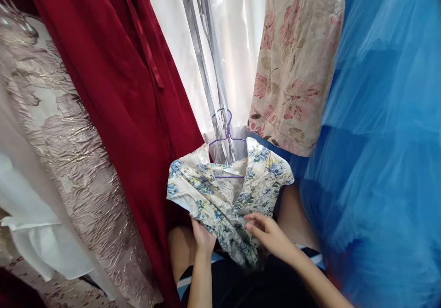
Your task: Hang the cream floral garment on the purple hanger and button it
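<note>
A white dress (220, 207) with blue and yellow flowers, cap sleeves and a V-neck hangs in front of me on a thin purple hanger (228, 137). Its lower part narrows and falls away in front of my lap, so the hem is hidden. My left hand (204, 237) grips the dress's side just below the armhole, thumb in front and the other fingers behind the cloth. Over the front, below the neckline, is my right hand (267, 234). Its fingers are loosely bent, with a gap between thumb and forefinger, and the fingertips are at the fabric.
Around me hang a dark red garment (113, 69) and a textured pinkish one (79, 151) at left. A beige floral garment (296, 69) and a blue tulle skirt (375, 161) hang at right. Metal poles (201, 50) stand before a white curtain (241, 59).
</note>
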Tool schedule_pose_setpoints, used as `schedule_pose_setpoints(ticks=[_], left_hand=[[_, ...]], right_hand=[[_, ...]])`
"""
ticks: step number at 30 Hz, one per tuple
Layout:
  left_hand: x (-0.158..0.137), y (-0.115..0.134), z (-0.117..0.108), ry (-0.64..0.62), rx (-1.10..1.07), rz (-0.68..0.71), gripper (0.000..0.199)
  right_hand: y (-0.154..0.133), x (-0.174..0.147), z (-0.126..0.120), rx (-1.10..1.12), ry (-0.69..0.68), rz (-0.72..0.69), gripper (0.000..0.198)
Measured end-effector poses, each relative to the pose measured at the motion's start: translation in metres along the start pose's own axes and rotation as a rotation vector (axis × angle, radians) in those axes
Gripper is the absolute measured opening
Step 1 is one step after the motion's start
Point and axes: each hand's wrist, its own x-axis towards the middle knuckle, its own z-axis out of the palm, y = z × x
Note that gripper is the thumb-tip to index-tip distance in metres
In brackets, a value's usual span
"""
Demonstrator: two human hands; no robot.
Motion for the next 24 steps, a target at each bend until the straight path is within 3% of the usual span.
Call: schedule_pose_setpoints(ticks=[2, 7, 19, 22, 24], left_hand=[[-0.014, -0.012, -0.009, 0.028, 0.095, 0.012, 0.075], [-0.039, -0.036, -0.008, 0.002, 0.425, 0.110, 0.062], [-0.046, -0.033, -0.004, 0.052, 0.472, 0.134, 0.049], [-0.046, -0.032, -0.005, 0.106, 0.561, 0.214, 0.051], [-0.047, -0.030, -0.008, 0.196, 0.617, 0.379, 0.062]], right_hand=[[0.010, 0.016, 0.007, -0.132, 0.082, -0.003, 0.040], [0.019, 0.044, 0.015, -0.335, 0.256, -0.030, 0.026], [0.026, 0.054, 0.028, -0.252, 0.284, 0.001, 0.018], [0.028, 0.055, 0.031, -0.196, 0.284, 0.009, 0.017], [0.029, 0.051, 0.032, -0.137, 0.267, 0.020, 0.020]])
